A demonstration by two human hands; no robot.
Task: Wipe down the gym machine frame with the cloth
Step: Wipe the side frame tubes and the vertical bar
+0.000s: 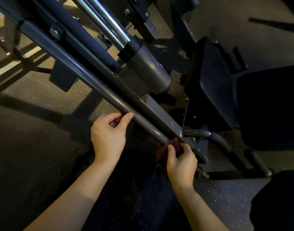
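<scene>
Fingers of my right hand pinch the dark red cloth, bunching it against the grey frame tube, which slants from ten o'clock down to four. At ten o'clock from the cloth, my left hand curls round the tube, thumb on top. The cloth looks soft and light, best wrapped round the stiff, smooth tube. Dim light hides its folds and the tube's underside.

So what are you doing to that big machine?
A person is wiping down a gym machine. The right hand grips a dark red cloth against the lower end of a grey frame tube. The left hand holds the same tube a little higher up. A black seat pad sits just beyond.
</scene>
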